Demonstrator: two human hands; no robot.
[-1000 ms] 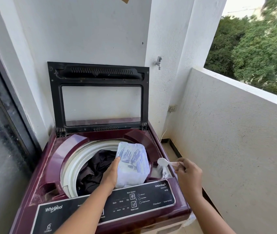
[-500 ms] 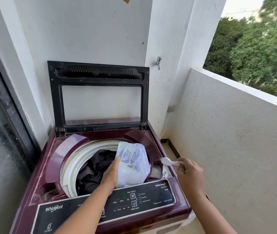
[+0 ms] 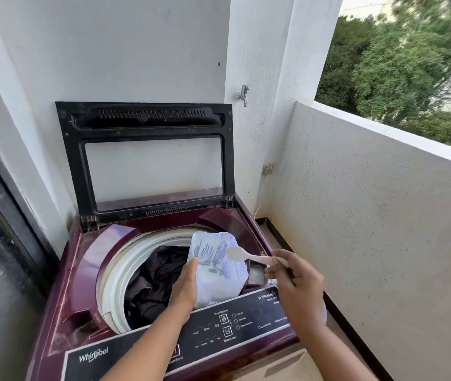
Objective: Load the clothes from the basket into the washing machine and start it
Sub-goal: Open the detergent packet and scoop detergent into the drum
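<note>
Lower centre of my feed: the maroon top-loading washing machine stands with its black-framed, clear-windowed lid tipped up against the wall, and dark, crumpled clothes lie heaped inside the white plastic drum ring. So I'm calling the loading done or close to it; the basket isn't in my view, so I can't say it's emptied. We're on detergent, I reckon. Left hand, lower centre, is wrapped round the side of a soft, pale blue-and-white plastic pouch, holding it upright over the drum's right edge. Right hand, lower right, pinches the handle of a small white plastic spoon between thumb and fingers, its bowl showing against the pouch's upper right corner; whether it carries powder, I can't tell from here. Just right of the pouch, a small recessed tray in the maroon deck has a pale dusting in it, which I read as powder. Left to do, by my reckoning: finish dosing, park pouch and spoon, drop the lid, then press start on the glossy black control panel along the bottom of the frame. Materials: the pouch is limp and crinkly and would sag if that grip slackens; the spoon rigid and light; the deck hard, scuffed plastic; the clothes matte and floppy
</note>
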